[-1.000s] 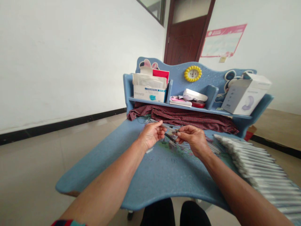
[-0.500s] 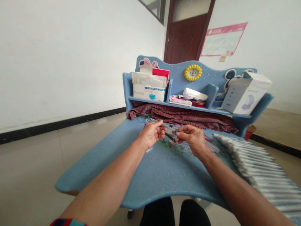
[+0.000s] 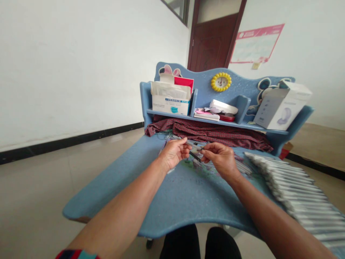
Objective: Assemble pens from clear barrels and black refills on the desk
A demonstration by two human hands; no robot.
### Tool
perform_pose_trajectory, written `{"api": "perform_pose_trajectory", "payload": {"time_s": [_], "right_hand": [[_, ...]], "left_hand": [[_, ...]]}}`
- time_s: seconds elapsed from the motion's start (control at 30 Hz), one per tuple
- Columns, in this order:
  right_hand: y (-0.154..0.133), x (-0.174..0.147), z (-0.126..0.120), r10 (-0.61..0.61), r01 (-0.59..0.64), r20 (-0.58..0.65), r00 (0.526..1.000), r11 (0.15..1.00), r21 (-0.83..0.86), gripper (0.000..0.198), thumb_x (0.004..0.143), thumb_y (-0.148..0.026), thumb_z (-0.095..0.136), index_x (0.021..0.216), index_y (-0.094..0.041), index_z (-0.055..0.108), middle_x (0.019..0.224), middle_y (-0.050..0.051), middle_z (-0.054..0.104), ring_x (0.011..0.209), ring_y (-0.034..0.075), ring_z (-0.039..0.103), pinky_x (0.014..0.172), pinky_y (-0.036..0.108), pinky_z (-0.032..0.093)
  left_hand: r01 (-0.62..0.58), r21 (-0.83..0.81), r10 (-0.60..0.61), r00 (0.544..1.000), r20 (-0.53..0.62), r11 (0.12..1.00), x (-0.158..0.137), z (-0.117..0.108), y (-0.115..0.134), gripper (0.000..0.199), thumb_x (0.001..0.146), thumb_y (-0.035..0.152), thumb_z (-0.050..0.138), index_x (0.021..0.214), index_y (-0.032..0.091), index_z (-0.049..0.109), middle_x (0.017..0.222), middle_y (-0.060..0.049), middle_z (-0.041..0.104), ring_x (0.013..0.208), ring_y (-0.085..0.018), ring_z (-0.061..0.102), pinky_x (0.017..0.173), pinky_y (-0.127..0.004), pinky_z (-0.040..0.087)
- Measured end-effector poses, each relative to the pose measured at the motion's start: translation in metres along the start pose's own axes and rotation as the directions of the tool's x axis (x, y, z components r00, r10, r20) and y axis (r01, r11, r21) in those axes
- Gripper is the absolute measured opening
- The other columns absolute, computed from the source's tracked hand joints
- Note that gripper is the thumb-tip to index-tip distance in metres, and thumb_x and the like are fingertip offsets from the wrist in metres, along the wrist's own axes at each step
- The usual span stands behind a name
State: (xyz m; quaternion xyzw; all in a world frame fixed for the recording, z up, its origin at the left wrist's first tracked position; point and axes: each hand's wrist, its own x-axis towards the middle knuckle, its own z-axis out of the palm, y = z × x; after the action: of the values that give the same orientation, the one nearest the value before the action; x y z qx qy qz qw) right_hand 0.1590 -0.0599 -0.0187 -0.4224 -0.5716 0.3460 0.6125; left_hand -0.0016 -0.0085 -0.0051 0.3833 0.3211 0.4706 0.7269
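Note:
My left hand (image 3: pixel 175 154) is closed, thumb on top, around a slim translucent pen-like stick (image 3: pixel 195 146) that points to the right. A dark stick (image 3: pixel 194 155) also juts out from under its fingers. Close by on the right, my right hand (image 3: pixel 219 157) pinches the stick's far end between thumb and fingers. The small part at its fingertips is too blurred to name. Both hands hover over the middle of the blue desk (image 3: pixel 172 205). At the right, many grey-white pen-like sticks (image 3: pixel 293 190) lie side by side in a large stack.
A few loose thin sticks (image 3: pixel 243 167) lie just right of my right hand. Red checked cloth (image 3: pixel 215 134) is bunched beneath the shelf. The shelf holds a mask box (image 3: pixel 170 102), papers (image 3: pixel 206 115) and a tall white box (image 3: pixel 281 106). A yellow clock (image 3: pixel 221 82) is above.
Both hands stay almost in place, with the stick still between them. My right fingertips shift very slightly. The whole view has tilted a little.

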Motion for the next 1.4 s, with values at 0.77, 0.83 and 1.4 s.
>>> {"api": "perform_pose_trajectory", "payload": {"time_s": [0.77, 0.83, 1.4], "right_hand": [[0.002, -0.002, -0.006, 0.130, -0.092, 0.151, 0.980, 0.967, -0.238, 0.030, 0.080, -0.042, 0.050, 0.067, -0.016, 0.056, 0.052, 0.000, 0.058, 0.038, 0.011, 0.052, 0.038, 0.021, 0.040], [0.002, -0.001, -0.006, 0.218, -0.195, 0.176, 0.960, 0.971, -0.141, 0.032, 0.079, -0.043, 0.052, 0.063, -0.016, 0.052, 0.050, 0.000, 0.059, 0.034, 0.010, 0.051, 0.036, 0.021, 0.038], [-0.006, -0.005, -0.004, 0.348, -0.384, 0.261, 0.900, 0.918, 0.101, 0.032, 0.075, -0.046, 0.057, 0.064, -0.017, 0.049, 0.043, -0.003, 0.055, 0.029, 0.008, 0.046, 0.031, 0.018, 0.033]], "left_hand": [[-0.081, 0.056, 0.077, 0.995, 0.056, 0.995, -0.001, -0.001, -0.002, 0.017, 0.082, 0.015, 0.054, 0.067, 0.008, 0.057, 0.057, -0.007, 0.063, 0.044, -0.010, 0.057, 0.044, -0.021, 0.049], [-0.085, 0.063, 0.080, 0.995, 0.065, 0.994, 0.000, -0.001, -0.003, 0.016, 0.082, 0.015, 0.054, 0.068, 0.008, 0.057, 0.057, -0.007, 0.063, 0.044, -0.010, 0.057, 0.044, -0.022, 0.049], [-0.179, 0.090, 0.167, 0.978, 0.124, 0.980, -0.002, 0.000, -0.003, 0.011, 0.080, 0.014, 0.055, 0.070, 0.010, 0.054, 0.060, -0.007, 0.064, 0.045, -0.013, 0.059, 0.046, -0.025, 0.051]]}}
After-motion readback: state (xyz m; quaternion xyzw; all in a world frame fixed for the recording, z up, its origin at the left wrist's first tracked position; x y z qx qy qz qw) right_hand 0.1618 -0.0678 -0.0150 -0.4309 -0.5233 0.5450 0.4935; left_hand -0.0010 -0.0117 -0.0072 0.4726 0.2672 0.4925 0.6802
